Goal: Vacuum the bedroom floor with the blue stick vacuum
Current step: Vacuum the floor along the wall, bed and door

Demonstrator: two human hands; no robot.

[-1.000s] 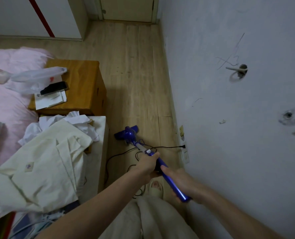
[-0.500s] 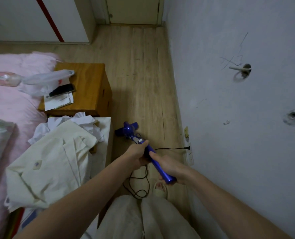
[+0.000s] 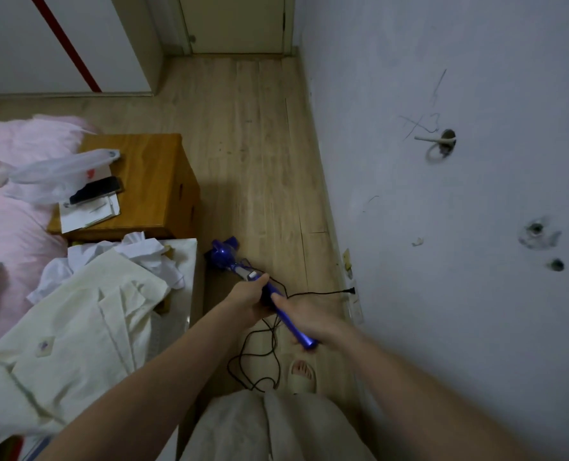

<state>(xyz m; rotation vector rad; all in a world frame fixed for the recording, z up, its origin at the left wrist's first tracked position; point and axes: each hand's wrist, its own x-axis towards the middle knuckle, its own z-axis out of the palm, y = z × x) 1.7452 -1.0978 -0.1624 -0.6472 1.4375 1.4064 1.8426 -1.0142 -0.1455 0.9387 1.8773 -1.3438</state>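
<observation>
Both hands gripped the blue stick vacuum (image 3: 284,314), left hand (image 3: 248,299) ahead of right hand (image 3: 304,322). Its head (image 3: 225,256) had drawn back beside the bed corner, so that floor (image 3: 243,144) strip looked barely begun, the cord (image 3: 260,357) looping near the feet.

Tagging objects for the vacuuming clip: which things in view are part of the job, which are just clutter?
Job:
vacuum, held by left hand and right hand
cord, plugged into wall socket
floor

Clutter:
nightstand
phone
papers
plastic bag
clothes
</observation>
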